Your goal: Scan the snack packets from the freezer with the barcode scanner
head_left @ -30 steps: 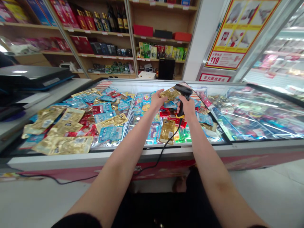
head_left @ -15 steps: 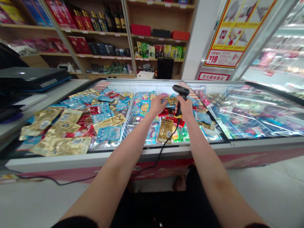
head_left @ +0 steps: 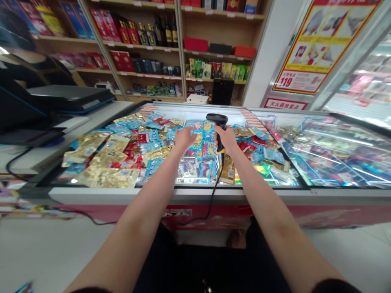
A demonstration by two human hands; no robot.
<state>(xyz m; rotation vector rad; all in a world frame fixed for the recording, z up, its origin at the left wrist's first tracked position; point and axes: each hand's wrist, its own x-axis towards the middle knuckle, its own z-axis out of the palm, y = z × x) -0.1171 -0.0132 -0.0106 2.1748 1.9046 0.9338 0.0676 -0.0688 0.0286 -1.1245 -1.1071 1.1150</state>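
Scanner (head_left: 217, 118) gripped by handle in right hand (head_left: 226, 138), leaving its head unobstructed; left hand (head_left: 184, 139) loosely open near packets (head_left: 198, 141).

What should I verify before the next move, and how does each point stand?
1. Scanner secure: ok, the right hand has its grip around the handle.
2. Left hand free of any packet: cannot tell, its fingertips overlap the blue packets in this view.
3. Cable away from the left hand: ok, it hangs from the handle over the freezer's front edge.
4. Gold packets apart from other colours: not ok, at the left they lie among red and blue ones.
5. Other person away from both hands: ok, at the far left, beyond the counter.
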